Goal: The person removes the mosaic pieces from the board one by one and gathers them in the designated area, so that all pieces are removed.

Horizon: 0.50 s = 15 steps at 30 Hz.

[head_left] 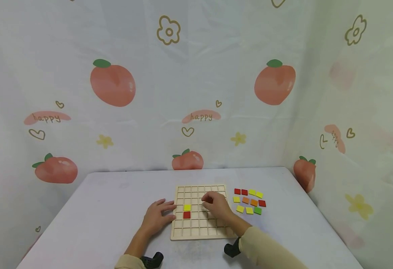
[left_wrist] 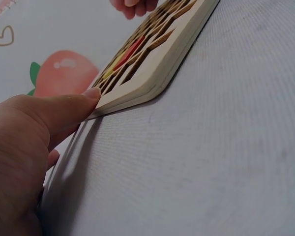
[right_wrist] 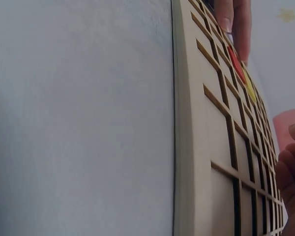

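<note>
A pale wooden grid board (head_left: 196, 237) lies on the table. In its left part a yellow square tile (head_left: 187, 207) sits in a cell directly behind a red tile (head_left: 186, 215). My left hand (head_left: 157, 218) rests at the board's left edge with fingers spread. In the left wrist view the thumb (left_wrist: 91, 94) touches the board's rim. Over the middle of the grid is my right hand (head_left: 217, 206), its thumb and fingertips brought close together. Whether a tile is between them I cannot tell. Only part of that hand shows in the right wrist view.
Right of the board lie loose tiles in rough rows: several yellow tiles (head_left: 249, 210), red tiles (head_left: 244, 192), orange tiles (head_left: 254, 202) and a green tile (head_left: 257, 211). A white cloth covers the table (head_left: 115, 209). Behind it hangs a printed curtain (head_left: 149, 93).
</note>
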{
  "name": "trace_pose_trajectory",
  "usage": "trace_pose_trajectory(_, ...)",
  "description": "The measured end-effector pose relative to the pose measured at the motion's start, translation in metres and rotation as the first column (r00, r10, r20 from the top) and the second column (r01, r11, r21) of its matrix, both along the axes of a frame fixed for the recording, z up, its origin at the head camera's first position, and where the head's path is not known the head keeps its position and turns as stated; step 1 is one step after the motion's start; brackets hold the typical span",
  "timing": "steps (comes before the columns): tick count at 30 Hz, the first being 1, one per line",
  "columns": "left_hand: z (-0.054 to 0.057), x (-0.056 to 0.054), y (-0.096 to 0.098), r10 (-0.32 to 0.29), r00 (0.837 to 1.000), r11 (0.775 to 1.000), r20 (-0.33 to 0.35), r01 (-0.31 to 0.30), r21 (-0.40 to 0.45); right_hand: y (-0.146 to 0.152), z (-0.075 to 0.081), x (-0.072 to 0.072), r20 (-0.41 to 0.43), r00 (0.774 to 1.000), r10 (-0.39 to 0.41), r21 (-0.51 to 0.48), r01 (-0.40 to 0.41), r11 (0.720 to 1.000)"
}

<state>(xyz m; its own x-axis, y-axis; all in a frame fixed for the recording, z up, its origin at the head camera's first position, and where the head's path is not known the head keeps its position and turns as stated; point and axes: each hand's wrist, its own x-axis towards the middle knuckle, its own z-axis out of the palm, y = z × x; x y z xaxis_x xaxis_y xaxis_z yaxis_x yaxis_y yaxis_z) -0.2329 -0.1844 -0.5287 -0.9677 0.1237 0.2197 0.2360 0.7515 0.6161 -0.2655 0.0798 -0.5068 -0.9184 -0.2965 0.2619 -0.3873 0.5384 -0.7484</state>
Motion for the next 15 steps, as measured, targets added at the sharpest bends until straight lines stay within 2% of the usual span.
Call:
trace_pose_trajectory(6,0.0,0.0,-0.001,0.004,1.0,1.0,-0.006,-0.004,-0.003,-0.013,-0.002,0.001,-0.009,0.999,0.032,-0.006,-0.032,0.999)
trace_pose_trajectory(15,0.0,0.0,-0.002,-0.021,1.0,1.0,-0.015,0.021,-0.015,-0.029,-0.005,0.002,0.094,0.988,0.119,-0.017,-0.118,0.993)
